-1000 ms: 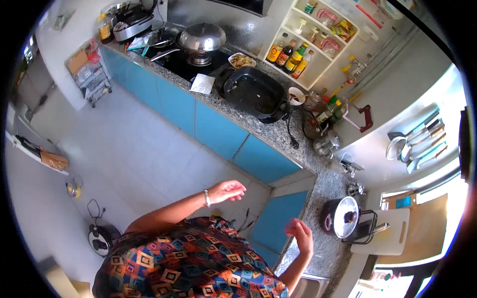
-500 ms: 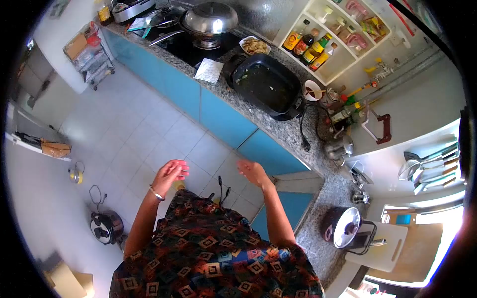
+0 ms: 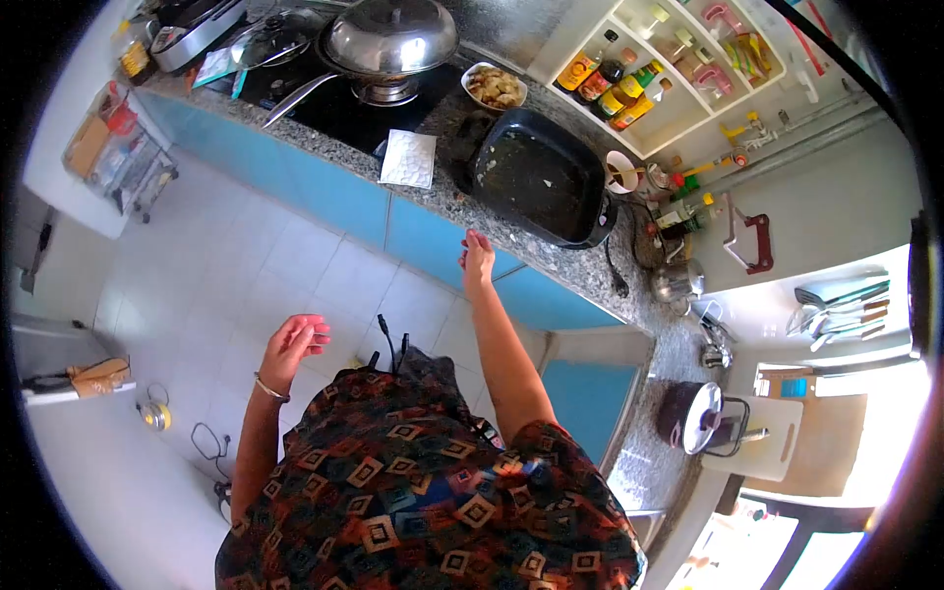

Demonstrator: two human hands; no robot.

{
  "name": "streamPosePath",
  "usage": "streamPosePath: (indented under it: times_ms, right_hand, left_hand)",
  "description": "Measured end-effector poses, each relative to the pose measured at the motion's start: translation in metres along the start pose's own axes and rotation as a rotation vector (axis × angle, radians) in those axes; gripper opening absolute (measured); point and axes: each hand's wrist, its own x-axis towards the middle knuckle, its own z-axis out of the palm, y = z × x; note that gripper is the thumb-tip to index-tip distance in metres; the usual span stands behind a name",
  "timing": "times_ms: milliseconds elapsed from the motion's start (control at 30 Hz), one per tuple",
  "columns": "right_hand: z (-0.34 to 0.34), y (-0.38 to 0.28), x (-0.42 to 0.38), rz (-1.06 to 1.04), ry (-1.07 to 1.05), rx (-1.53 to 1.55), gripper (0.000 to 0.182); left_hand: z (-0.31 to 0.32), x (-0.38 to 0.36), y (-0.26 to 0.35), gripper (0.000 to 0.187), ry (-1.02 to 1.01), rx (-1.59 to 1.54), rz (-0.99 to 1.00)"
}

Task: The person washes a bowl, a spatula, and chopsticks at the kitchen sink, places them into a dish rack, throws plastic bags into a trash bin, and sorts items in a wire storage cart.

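Note:
My left hand (image 3: 295, 342), with a bracelet at its wrist, hangs over the floor in front of my body, fingers loosely bent and apart, holding nothing. My right hand (image 3: 477, 260) is stretched toward the counter's front edge, loosely open with nothing visible in it. Nearest to it on the counter are a black rectangular electric pan (image 3: 541, 182), with a few food bits inside, and a folded white paper towel (image 3: 408, 159). Behind the pan stands a white bowl of food pieces (image 3: 494, 87). A small white bowl (image 3: 621, 171) with a utensil sits to its right.
A lidded steel wok (image 3: 388, 39) sits on the black cooktop (image 3: 285, 93), its handle pointing left. A power cord (image 3: 616, 270) trails beside the pan. Sauce bottles (image 3: 619, 90) fill a wall shelf. A lidded pot (image 3: 688, 417) stands on the right counter.
My right hand has reached forward toward the counter edge. My left hand has moved slightly left. The view has shifted closer to the counter, and the floor pot at left is mostly hidden now.

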Motion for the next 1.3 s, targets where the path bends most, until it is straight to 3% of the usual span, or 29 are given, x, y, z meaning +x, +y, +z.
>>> streamPosePath:
  times_ms: [233, 400, 467, 567, 667, 800, 833, 1000, 1133, 1300]
  right_hand:
    - [0.058, 0.027, 0.059, -0.09, 0.288, 0.243, 0.013]
    - [0.087, 0.017, 0.068, -0.07, 0.381, 0.169, 0.016]
    - [0.088, 0.026, 0.086, -0.157, 0.484, 0.05, 0.017]
    - [0.103, 0.005, 0.064, -0.044, 0.53, -0.015, 0.018]
    - [0.106, 0.009, 0.06, -0.076, 0.508, 0.079, 0.018]
    - [0.114, -0.003, 0.034, 0.042, 0.246, 0.495, 0.011]
    - [0.114, -0.012, 0.03, 0.207, 0.066, 0.692, 0.011]
    - [0.171, -0.075, -0.021, 0.394, -0.467, 1.182, 0.013]
    - [0.232, -0.144, -0.08, 0.285, -0.697, 1.129, 0.012]
    - [0.311, -0.22, -0.17, -0.209, -1.252, 0.757, 0.021]
  left_hand:
    - [-0.042, 0.057, 0.038, 0.024, 0.007, 0.023, -0.08]
    - [-0.076, 0.104, 0.061, 0.025, -0.013, 0.067, -0.076]
    - [-0.083, 0.122, 0.076, 0.025, -0.014, 0.065, -0.081]
    - [-0.101, 0.144, 0.089, 0.025, -0.051, 0.094, -0.083]
    - [-0.112, 0.16, 0.095, 0.025, -0.017, 0.06, -0.1]
    - [-0.126, 0.17, 0.099, 0.026, -0.015, 0.016, -0.157]
    - [-0.129, 0.174, 0.1, 0.026, -0.012, 0.022, -0.169]
    - [-0.146, 0.186, 0.103, 0.026, -0.036, 0.009, -0.179]
    - [-0.165, 0.193, 0.116, 0.026, -0.044, 0.001, -0.163]
    - [-0.201, 0.198, 0.134, 0.029, -0.098, -0.028, -0.118]
